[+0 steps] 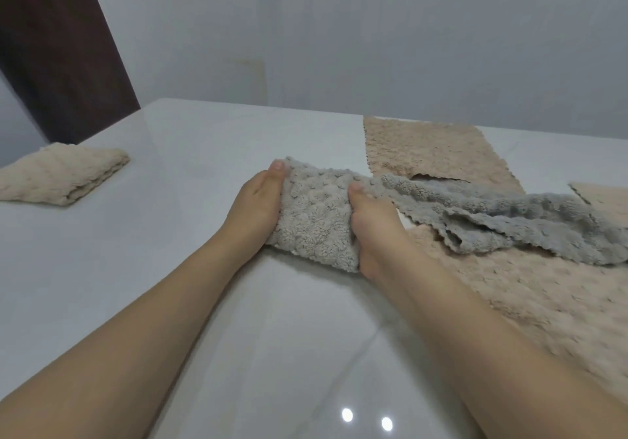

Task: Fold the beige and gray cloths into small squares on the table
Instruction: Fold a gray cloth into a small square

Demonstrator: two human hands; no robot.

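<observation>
A folded gray cloth (314, 214) sits between my two hands at the middle of the white table (170, 234). My left hand (256, 202) grips its left edge and my right hand (372, 221) grips its right edge, thumbs on top. A second, loose gray cloth (509, 221) lies crumpled just to the right. It rests over flat beige cloths: one at the back (431, 149), one in front (543, 302), and a corner of another at the far right (608, 200). A folded beige square (61, 177) lies at the far left.
A pale wall (373, 30) stands behind the table. A dark brown panel (57, 47) rises at the back left. Bare glossy tabletop stretches between my forearms and toward the folded beige square.
</observation>
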